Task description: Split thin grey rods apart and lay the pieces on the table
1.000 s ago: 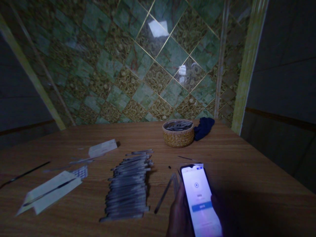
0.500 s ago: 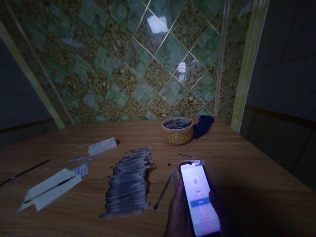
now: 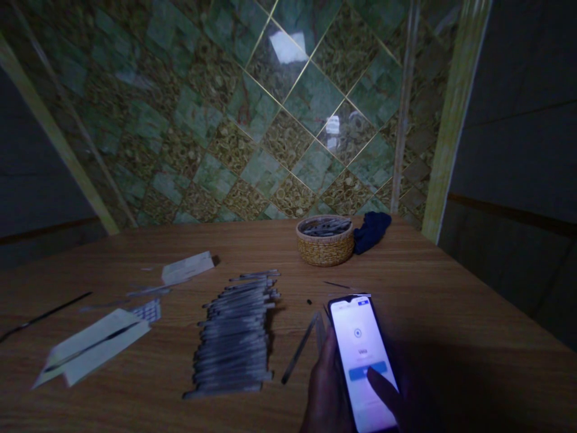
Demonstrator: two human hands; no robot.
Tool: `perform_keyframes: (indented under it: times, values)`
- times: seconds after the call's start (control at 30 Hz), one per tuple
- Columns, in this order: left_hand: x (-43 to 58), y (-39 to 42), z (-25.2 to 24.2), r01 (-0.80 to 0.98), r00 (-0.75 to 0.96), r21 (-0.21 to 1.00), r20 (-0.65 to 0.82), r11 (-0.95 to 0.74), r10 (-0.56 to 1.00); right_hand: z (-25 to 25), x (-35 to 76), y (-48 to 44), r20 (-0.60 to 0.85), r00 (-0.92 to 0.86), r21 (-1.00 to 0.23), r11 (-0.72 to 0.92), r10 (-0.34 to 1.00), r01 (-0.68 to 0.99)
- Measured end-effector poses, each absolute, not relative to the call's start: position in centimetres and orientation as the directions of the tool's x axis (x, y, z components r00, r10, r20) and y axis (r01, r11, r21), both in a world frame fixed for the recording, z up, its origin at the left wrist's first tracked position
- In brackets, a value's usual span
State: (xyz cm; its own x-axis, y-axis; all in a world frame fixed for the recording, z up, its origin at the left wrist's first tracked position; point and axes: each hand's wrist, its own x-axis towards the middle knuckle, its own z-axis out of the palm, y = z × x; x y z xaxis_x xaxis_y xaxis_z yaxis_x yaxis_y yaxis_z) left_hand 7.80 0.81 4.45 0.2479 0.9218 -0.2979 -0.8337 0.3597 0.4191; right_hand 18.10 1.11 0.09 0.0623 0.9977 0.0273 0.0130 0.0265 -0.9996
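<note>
A lit smartphone [image 3: 363, 343] is held over the table's near right part, its white screen showing a blue button. My left hand [image 3: 322, 385] is closed around its left side, thumb along the edge. From the lower right, my right hand [image 3: 390, 397] reaches over the screen with one digit at the blue button; it seems closed about the phone's right side, though its other fingers are lost in the dark. Left of the phone lies a single dark pen [image 3: 300, 349]. Beyond that, a long stack of pens [image 3: 232, 343] lies side by side.
A woven basket [image 3: 324, 248] full of pens stands at the back, beside a dark blue cloth [image 3: 372, 231]. Folded pale card [image 3: 99, 343], a white paper packet [image 3: 188, 267] and a thin black stick [image 3: 45, 316] lie at the left. A tiled wall [image 3: 270, 150] rises behind the table.
A digit of my right hand has moved from the phone's right edge left and down onto the blue button. My left hand keeps its hold, and the table things have stayed put.
</note>
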Motion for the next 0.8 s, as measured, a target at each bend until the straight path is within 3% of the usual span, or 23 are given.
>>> perform_keyframes:
  times: [0.63,0.8]
  values:
    - [7.81,0.89,3.93,-0.815,0.276,0.415,-0.338,0.405,0.9,0.25,18.02,1.09,0.048,0.061,-0.999,0.047,0.997,0.017]
    - [8.0,1.0,4.36,-0.847,0.219,0.399,-0.338,0.35,0.915,0.76,18.05,1.08,0.006,0.076,-1.0,0.005,0.997,0.013]
